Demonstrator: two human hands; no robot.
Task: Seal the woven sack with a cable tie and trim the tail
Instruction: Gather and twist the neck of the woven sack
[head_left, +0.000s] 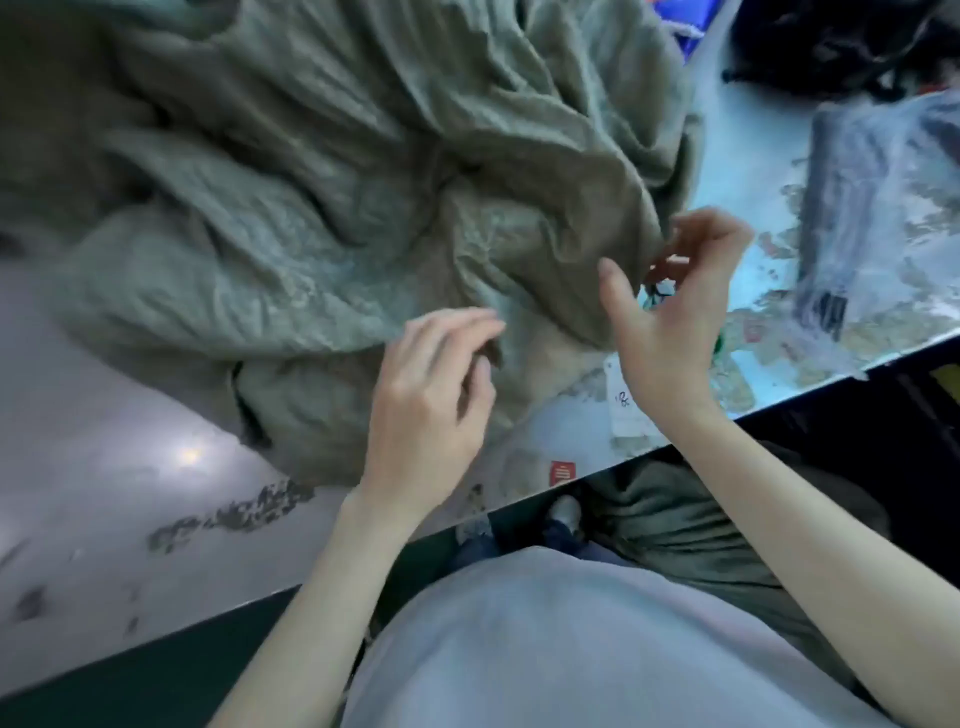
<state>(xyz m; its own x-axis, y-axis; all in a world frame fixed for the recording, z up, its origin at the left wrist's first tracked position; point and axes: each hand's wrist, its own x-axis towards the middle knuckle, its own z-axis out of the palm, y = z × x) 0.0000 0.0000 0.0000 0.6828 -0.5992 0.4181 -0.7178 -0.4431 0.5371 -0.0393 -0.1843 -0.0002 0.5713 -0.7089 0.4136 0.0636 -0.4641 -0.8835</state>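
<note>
A crumpled olive-green woven sack (322, 197) covers most of the table (93, 467). My left hand (431, 400) hovers at the sack's near edge with its fingers loosely bent and nothing in them. At the sack's right edge my right hand (670, 312) is raised palm-in, thumb spread apart and fingers bent over the fabric. Just under those fingers is a small dark thing (660, 290), too blurred to name. No cable tie or cutter is plainly visible.
A clear plastic bag (852, 208) with a dark item inside lies on the right. A black tangled bundle (857, 47) sits at the back right. A white paper tag (626, 405) and a red sticker (562, 473) lie near the table's front edge.
</note>
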